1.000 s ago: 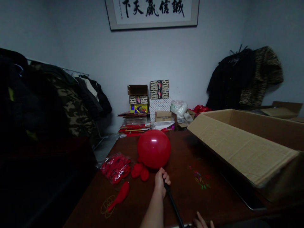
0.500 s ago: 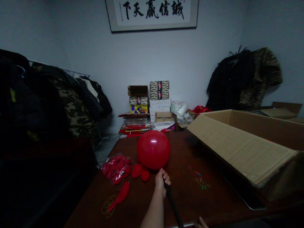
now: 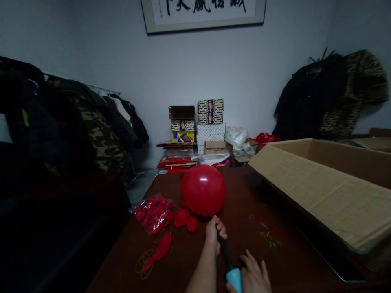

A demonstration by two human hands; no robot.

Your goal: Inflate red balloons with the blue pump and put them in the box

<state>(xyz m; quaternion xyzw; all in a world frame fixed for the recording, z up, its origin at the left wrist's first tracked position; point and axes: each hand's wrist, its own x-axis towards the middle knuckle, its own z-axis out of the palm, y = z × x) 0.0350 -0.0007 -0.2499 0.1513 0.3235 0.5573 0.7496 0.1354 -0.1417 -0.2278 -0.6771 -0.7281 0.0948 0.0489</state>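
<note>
Beyond the left fingers (image 3: 224,230) bulges a glossy round balloon (image 3: 203,191).

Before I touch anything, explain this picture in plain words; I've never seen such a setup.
There is no machine: these are a person's own bare hands, seen from a camera worn on the head, looking forward and down.

The left hand grips the pump's black stem just below a blown-up red balloon. The right hand is at the blue part of the pump, fingers spread.

On the brown table, to the left, lie a clear bag of red things, a limp balloon and thin yellowish loops. On the right are small coloured bits and an open carton.
</note>
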